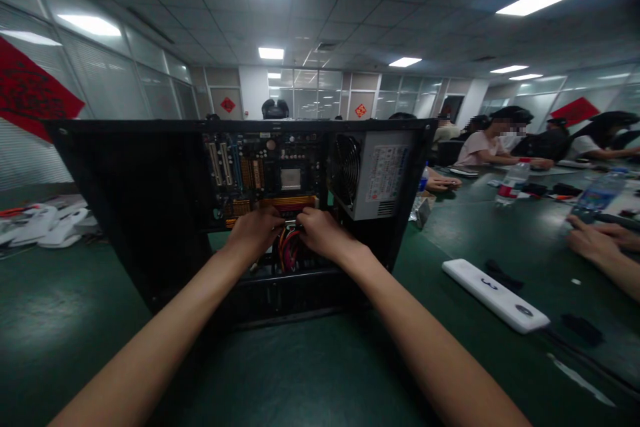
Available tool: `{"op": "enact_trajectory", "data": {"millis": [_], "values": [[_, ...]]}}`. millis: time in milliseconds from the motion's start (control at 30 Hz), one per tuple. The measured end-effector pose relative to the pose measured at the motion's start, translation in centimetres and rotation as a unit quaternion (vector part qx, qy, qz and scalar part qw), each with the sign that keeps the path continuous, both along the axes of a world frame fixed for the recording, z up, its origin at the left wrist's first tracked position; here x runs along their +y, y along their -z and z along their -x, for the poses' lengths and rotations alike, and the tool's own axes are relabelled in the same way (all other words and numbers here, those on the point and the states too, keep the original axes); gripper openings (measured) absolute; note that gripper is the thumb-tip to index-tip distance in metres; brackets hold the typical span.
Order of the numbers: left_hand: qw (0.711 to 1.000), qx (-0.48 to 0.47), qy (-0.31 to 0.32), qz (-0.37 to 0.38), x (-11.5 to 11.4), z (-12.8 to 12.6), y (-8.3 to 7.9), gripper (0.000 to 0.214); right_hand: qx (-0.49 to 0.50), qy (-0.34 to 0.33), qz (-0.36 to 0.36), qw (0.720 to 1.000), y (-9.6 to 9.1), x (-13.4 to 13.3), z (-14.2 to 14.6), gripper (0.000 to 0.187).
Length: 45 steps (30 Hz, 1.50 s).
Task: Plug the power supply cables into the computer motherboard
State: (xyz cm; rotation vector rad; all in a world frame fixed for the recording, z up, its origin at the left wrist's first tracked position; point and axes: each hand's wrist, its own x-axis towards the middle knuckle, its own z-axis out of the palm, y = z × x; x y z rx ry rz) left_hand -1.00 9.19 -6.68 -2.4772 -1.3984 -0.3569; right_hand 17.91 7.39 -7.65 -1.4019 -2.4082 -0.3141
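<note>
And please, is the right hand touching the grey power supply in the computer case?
Apart: the head view shows a dark gap between the right hand and the power supply's lower edge.

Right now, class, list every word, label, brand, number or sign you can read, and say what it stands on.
"3", it seems, turned sideways: dark mark on the white device.
Power supply label: print too small to read.
Red-labelled bottle: lettering too blurred.
Large red hanging at left: markings too blurred.
Red diamond sign at the back: too small.
</note>
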Motion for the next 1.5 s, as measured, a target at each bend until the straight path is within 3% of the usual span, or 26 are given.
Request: {"op": "enact_trajectory", "data": {"millis": [333, 800, 1033, 1300, 1500], "values": [[0.998, 0.047, -0.037, 0.014, -0.6, -0.8, -0.6, 0.026, 0.011, 0.002, 0.012, 1.000, 0.3, 0.0, 0.1, 0.017], [0.997, 0.036, -0.060, 0.022, -0.9, -1.0, -0.7, 0.030, 0.020, -0.001, 0.028, 0.999, -0.1, -0.5, 0.5, 0.019], [0.998, 0.032, -0.062, 0.013, -0.6, -1.1, -0.5, 0.031, 0.020, -0.003, 0.004, 1.000, -0.2, -0.1, 0.6, 0.019], [0.998, 0.042, -0.053, 0.011, -1.0, -1.1, -0.8, 0.028, -0.060, -0.073, -0.043, 0.995, -0.3, 1.7, -0.2, 0.017], [0.997, 0.043, -0.058, 0.018, -1.0, -1.3, -0.9, 0.031, -0.060, -0.013, -0.042, 0.997, 0.2, 1.4, 0.3, 0.020]]}}
